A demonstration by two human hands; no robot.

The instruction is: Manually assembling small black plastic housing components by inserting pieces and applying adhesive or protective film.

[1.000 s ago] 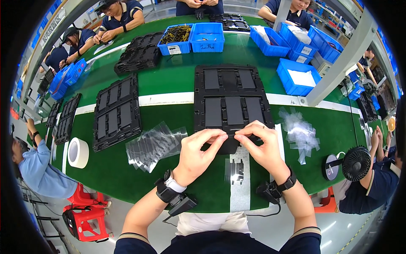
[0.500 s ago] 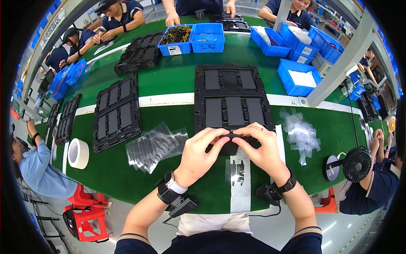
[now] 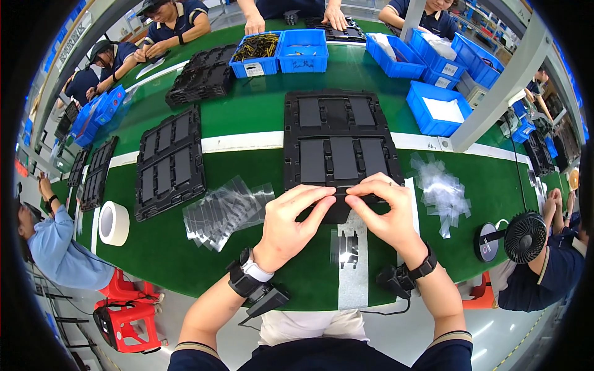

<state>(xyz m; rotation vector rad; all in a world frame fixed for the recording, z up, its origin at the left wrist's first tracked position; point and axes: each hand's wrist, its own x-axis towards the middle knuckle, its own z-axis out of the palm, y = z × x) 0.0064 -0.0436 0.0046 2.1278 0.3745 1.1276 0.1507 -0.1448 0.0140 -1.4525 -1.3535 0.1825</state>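
Both hands are over the near end of a black plastic tray [image 3: 337, 133], whose slots hold dark grey rectangular panels. Between them hangs a thin black flat piece [image 3: 336, 214], its upper part hidden by my fingers. My left hand [image 3: 296, 213] pinches its left side between thumb and forefinger. My right hand [image 3: 385, 207] pinches at the right side, thumb and forefinger together. Below the piece a clear film with black strips [image 3: 348, 249] lies on a pale strip [image 3: 353, 290]. Clear film pieces [image 3: 226, 213] are fanned out left of my left hand.
More clear films [image 3: 440, 195] are heaped at the right, near a small black fan [image 3: 525, 238]. A tape roll [image 3: 114, 223] and another black tray [image 3: 171, 162] are at the left. Blue bins [image 3: 303, 51] and stacked trays [image 3: 201, 75] stand farther back. A grey post [image 3: 501, 80] rises at the right.
My right fingertips have shifted slightly right, leaving a small gap to the left ones. Across the table, a co-worker's hand has come down onto a black tray. The view has tilted a little.
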